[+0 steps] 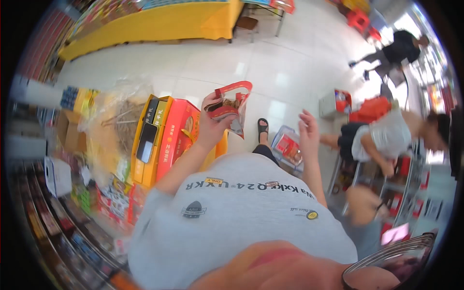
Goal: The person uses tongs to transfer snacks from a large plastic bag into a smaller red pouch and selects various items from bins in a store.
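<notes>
My left hand (214, 125) grips a small red and clear plastic packet (230, 108) with brown contents. A red strip (237, 86) loops up from its top. My right hand (309, 127) is raised with its fingers apart and nothing in it. Below and left of that hand, a plastic crate (284, 132) on the floor holds red packages (289, 148). To the left of my left forearm stand a red gift box (175, 136) and a yellow box (139, 170). On the yellow box lies a dark smartphone (147, 143).
Clear plastic sheeting (108, 119) and a cardboard box (70, 130) are at left, near shelves of packaged goods (50, 221). A yellow-draped table (163, 25) stands ahead. At right, a person in a light top (384, 134) leans by a metal rack (357, 174); another person (400, 47) is farther off.
</notes>
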Demonstrator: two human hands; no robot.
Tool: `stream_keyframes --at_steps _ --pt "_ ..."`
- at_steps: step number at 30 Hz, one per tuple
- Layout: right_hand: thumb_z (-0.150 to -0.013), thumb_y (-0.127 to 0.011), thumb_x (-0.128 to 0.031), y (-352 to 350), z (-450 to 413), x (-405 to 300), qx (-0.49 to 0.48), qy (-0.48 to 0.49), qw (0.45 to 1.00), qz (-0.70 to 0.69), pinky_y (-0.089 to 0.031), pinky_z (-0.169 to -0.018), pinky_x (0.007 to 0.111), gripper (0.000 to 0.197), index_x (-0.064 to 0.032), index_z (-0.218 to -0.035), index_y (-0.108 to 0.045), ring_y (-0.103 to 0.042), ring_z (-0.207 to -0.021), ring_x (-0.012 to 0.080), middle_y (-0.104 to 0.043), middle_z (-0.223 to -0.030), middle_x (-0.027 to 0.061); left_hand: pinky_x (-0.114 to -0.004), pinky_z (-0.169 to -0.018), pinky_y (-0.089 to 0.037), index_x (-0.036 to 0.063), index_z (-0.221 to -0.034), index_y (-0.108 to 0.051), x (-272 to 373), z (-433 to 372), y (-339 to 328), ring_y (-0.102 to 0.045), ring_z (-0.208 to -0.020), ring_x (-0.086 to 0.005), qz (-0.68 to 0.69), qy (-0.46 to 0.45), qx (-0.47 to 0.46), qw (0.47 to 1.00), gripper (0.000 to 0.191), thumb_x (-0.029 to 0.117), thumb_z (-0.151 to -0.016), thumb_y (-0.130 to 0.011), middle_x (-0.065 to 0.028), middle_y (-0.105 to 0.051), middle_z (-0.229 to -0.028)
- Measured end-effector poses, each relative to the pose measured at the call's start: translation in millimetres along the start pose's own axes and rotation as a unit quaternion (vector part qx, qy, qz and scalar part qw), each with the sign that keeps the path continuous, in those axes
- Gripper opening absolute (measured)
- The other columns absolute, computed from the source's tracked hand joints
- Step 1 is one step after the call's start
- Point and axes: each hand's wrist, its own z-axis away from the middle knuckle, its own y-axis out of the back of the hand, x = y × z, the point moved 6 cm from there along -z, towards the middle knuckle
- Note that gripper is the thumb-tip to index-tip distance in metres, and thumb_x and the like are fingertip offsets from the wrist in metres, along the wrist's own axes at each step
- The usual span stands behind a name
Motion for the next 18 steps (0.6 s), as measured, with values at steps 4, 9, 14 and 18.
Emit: stream_keyframes --at_steps 4,9,14,18 --pt "-0.102 -0.052 -0.009 1.2 -171.4 49.4 0.017 0.002 1.000 0.010 -0.047 -0.096 0.028 0.022 -0.0017 -0.121 -0.061 -0.059 -0.113 0.0153 -0.063 -0.124 0.0087 -0.037 -0.102 -0.048 0.0049 -0.128 -0.039 -26.3 -80.1 12.5 -0.053 -0.124 -0.0251 -0.058 -0.061 0.068 0.994 0.071 0.001 -0.074 -0.084 -0.0143 -0.045 -0.135" --pt "-0.102 -0.054 -0.010 -181.9 -342.0 4.2 -0.313 0.042 0.949 0.022 -0.048 -0.096 0.028 0.025 -0.0022 -0.125 -0.059 -0.062 -0.110 0.0147 -0.065 -0.115 0.0071 -0.039 -0.104 -0.046 0.0069 -0.123 -0.038 -49.3 -148.5 27.8 -0.051 -0.125 -0.0282 -0.071 -0.113 0.201 0.970 0.070 0.003 -0.073 -0.086 -0.0172 -0.043 -0.137" --pt "-0.102 -0.053 -0.008 -366.8 -382.3 -114.6 -0.580 0.190 0.792 0.012 -0.051 -0.094 0.031 0.028 -0.0025 -0.129 -0.055 -0.063 -0.113 0.0186 -0.063 -0.118 0.0095 -0.040 -0.106 -0.047 0.0085 -0.122 -0.038 -54.3 -154.5 46.8 -0.052 -0.127 -0.0303 -0.117 -0.096 0.368 0.917 0.071 -0.002 -0.070 -0.085 -0.0185 -0.043 -0.136" --pt "-0.099 -0.051 -0.002 -483.4 -344.2 -175.3 -0.667 0.321 0.673 -0.007 -0.051 -0.095 0.033 0.031 -0.0036 -0.129 -0.055 -0.062 -0.115 0.0239 -0.060 -0.127 0.0123 -0.038 -0.107 -0.046 0.0060 -0.127 -0.036 -57.4 -147.1 66.9 -0.053 -0.126 -0.0281 -0.171 -0.071 0.501 0.845 0.074 -0.001 -0.071 -0.085 -0.0186 -0.047 -0.136"
